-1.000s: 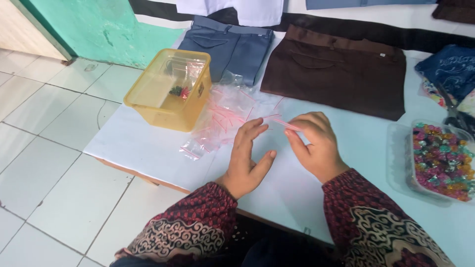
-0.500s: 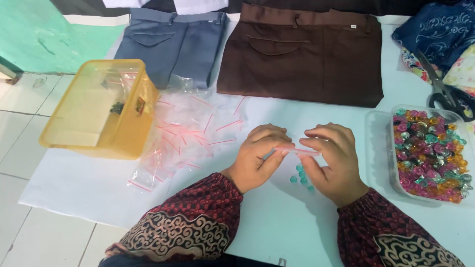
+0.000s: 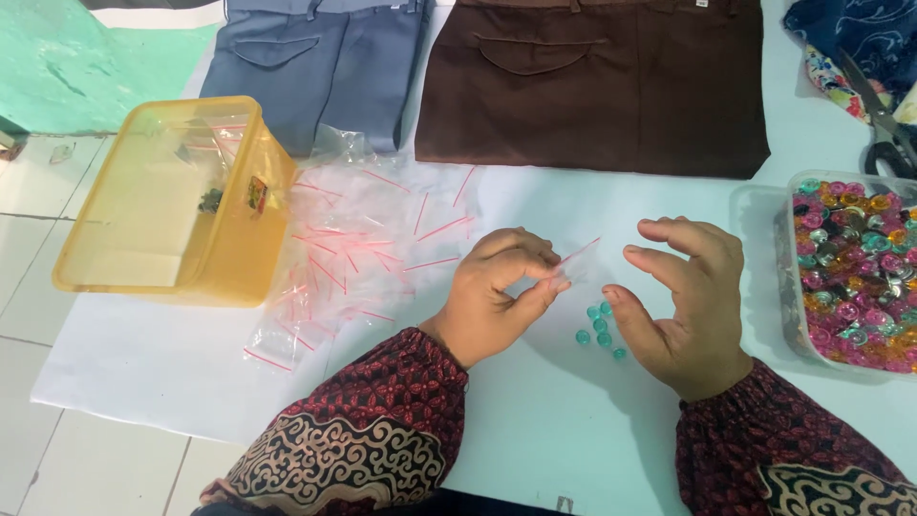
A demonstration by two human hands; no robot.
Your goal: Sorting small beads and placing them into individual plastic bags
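Two hands hover low over the white surface [image 3: 535,449], both in dark red patterned sleeves. The left hand [image 3: 497,296] pinches a small clear plastic bag with a red strip [image 3: 576,258] between thumb and fingertips, its other fingers curled in. The right hand [image 3: 690,306] holds nothing that I can see; its fingers are curved and half spread, thumb and forefinger apart, just beside the free edge of that bag. Between the two hands, slightly below the bag, a few small teal beads [image 3: 598,325] lie loose on the surface. To the left of the left hand sprawls a heap of the same clear little bags [image 3: 363,244] with red strips, and further left stands a yellow see-through plastic box [image 3: 172,205] with a few bits inside. Just right of the right hand sits a clear tub [image 3: 764,205] full of shiny beads in pink, gold and green. Beyond the hands, folded brown trousers [image 3: 611,81] and grey-blue trousers [image 3: 315,62] lie side by side, and scissors [image 3: 884,129] rest on dark blue printed cloth [image 3: 850,29] beyond the tub.
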